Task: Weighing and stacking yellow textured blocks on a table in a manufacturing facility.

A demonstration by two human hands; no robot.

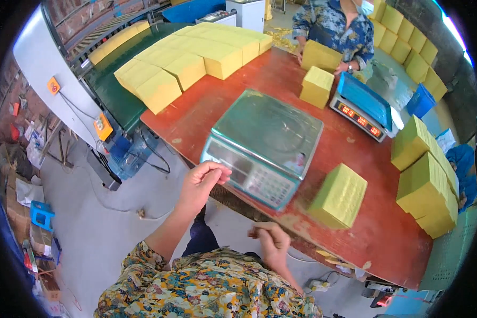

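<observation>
I see electronic counter scale (273,132) on red worktop (196,122); left hand (200,184) at scale's near-left corner, fingers curled against thumb; right hand (274,243) in front of scale, fingers bent, grip I cannot tell; single yellow paper stack (342,199) just right of scale

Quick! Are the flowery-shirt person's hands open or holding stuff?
Left hand: closed, fingers curled, by the near scale; nothing seen in it.
Right hand: blurred; open or closed can't be told.
</observation>
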